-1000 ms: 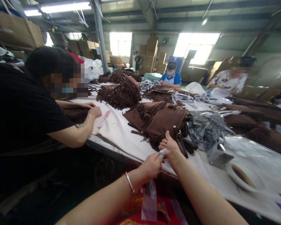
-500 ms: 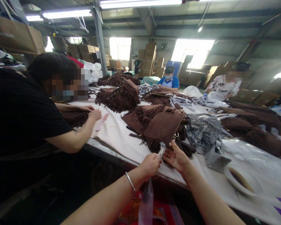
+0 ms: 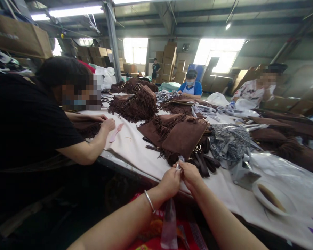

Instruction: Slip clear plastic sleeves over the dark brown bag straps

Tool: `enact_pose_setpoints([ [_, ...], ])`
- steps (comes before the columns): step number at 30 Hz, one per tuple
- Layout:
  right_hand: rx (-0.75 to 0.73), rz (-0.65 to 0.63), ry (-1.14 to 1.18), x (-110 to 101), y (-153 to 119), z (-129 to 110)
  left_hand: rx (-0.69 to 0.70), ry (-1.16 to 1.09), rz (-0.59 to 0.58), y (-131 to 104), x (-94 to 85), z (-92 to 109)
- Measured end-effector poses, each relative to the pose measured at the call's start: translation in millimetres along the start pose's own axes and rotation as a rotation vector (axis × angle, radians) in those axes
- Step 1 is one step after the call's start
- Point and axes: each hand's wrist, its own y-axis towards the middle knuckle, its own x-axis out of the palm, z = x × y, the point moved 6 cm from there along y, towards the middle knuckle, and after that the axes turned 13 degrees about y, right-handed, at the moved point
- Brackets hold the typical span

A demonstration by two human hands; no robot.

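Note:
My left hand point(image 3: 170, 181), with a silver bangle on its wrist, is closed around a clear plastic strip point(image 3: 169, 225). The strip's lower part hangs below the hand, and its crumpled top sticks up between both hands. Touching the left hand, my right hand point(image 3: 190, 174) pinches the same plastic near its top. Just beyond my fingers lies a brown fringed bag point(image 3: 184, 139) with gold-coloured rings and dark straps point(image 3: 203, 163) at its right side.
A person in black point(image 3: 28, 121) leans over the table point(image 3: 135, 156) at left, near a pink comb point(image 3: 116, 133). Crumpled patterned wrapping point(image 3: 228, 140) and a tape roll point(image 3: 272, 198) lie at right. Further back are more brown bags point(image 3: 135, 102) and other people.
My right hand has moved left and closed on the plastic beside my left hand; before, its fingers were spread near the bag. The view has shifted slightly.

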Motion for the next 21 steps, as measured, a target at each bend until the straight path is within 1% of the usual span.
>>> enact_pose_setpoints([
  [3,0.053,-0.036,0.055,0.0,0.6,1.7,-0.261,-0.386,-0.208,-5.5,9.1,-9.1],
  [4,0.07,-0.049,0.068,0.1,0.0,2.2,-0.314,-0.499,-0.264,-7.7,12.0,-9.0],
  [5,0.088,-0.063,0.078,0.4,-0.6,2.6,-0.34,-0.583,-0.305,-9.2,14.0,-7.5],
  [7,0.119,-0.085,0.087,1.5,-1.2,3.0,-0.351,-0.665,-0.339,-10.0,15.4,-4.2],
  [9,0.134,-0.099,0.084,2.7,-0.6,2.8,-0.362,-0.654,-0.329,-9.8,15.7,-3.0],
  [12,0.13,-0.111,0.051,2.8,0.6,1.8,-0.393,-0.539,-0.278,-9.7,15.0,-4.3],
  [14,0.118,-0.115,0.015,-0.2,-1.1,1.6,-0.407,-0.452,-0.262,-9.5,14.2,-5.9],
  [16,0.094,-0.11,-0.027,-7.5,-7.3,1.0,-0.407,-0.39,-0.266,-8.0,12.8,-8.0],
  [17,0.051,-0.103,-0.074,-12.9,-12.4,-1.4,-0.406,-0.369,-0.271,-6.6,12.0,-9.5],
  [19,-0.104,-0.082,-0.227,-27.0,-26.7,-14.4,-0.406,-0.33,-0.274,-3.2,10.3,-13.9],
  [21,-0.303,-0.054,-0.412,-45.6,-45.0,-40.6,-0.413,-0.294,-0.27,0.2,9.4,-19.5],
])
